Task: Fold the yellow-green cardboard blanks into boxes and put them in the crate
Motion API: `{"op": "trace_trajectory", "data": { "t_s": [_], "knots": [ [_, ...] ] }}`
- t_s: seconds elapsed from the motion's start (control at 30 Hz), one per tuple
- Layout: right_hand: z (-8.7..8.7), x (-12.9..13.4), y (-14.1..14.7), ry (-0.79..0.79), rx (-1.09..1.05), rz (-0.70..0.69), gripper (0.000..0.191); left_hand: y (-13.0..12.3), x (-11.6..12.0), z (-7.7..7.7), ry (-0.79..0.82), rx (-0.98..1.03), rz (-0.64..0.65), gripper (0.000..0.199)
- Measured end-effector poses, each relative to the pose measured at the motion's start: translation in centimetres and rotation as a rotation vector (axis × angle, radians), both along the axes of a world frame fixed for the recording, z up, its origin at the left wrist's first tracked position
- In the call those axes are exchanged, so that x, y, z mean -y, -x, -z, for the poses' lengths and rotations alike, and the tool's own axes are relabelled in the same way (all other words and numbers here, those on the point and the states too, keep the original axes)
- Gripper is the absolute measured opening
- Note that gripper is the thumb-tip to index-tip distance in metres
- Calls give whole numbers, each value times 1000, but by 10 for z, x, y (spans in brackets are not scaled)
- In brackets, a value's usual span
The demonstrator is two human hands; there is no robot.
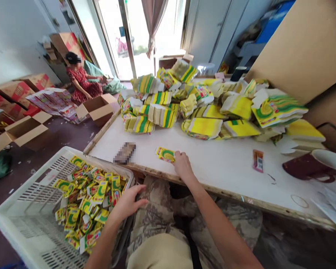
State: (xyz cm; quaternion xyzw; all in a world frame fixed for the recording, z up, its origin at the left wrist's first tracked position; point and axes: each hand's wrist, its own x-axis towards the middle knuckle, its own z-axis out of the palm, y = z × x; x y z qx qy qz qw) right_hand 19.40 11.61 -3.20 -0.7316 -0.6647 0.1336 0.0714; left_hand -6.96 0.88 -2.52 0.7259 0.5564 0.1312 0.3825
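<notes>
A small yellow-and-green printed box lies flat on the white tabletop near its front edge. My right hand has its fingers closed on the box's right end; the fingertips are partly hidden. Over my lap, beside the crate's right rim, my left hand holds nothing, thumb and fingers apart. To my left a white plastic crate holds a heap of similar small yellow boxes. Stacks of flat yellow-and-green cartons are piled across the back of the table.
A pixelated dark object lies by the table's front-left edge. On the right are a small wrapped packet, a maroon mug and a rubber band. Open cardboard boxes and a seated person are on the floor beyond.
</notes>
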Motion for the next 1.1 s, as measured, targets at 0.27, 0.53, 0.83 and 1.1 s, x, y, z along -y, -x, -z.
{"op": "trace_trajectory", "data": {
  "t_s": [0.27,0.53,0.83,1.1],
  "knots": [
    [-7,-23,-12,130,6,24,37,-10,3,-1,62,-52,46,55],
    [-5,-20,-11,80,21,105,61,-11,6,1,94,-81,50,58],
    [-6,-19,-8,81,-49,59,42,-19,2,-3,79,-76,57,57],
    [-5,0,-7,-42,-260,36,19,-32,4,-6,148,127,25,54]
  ]
}}
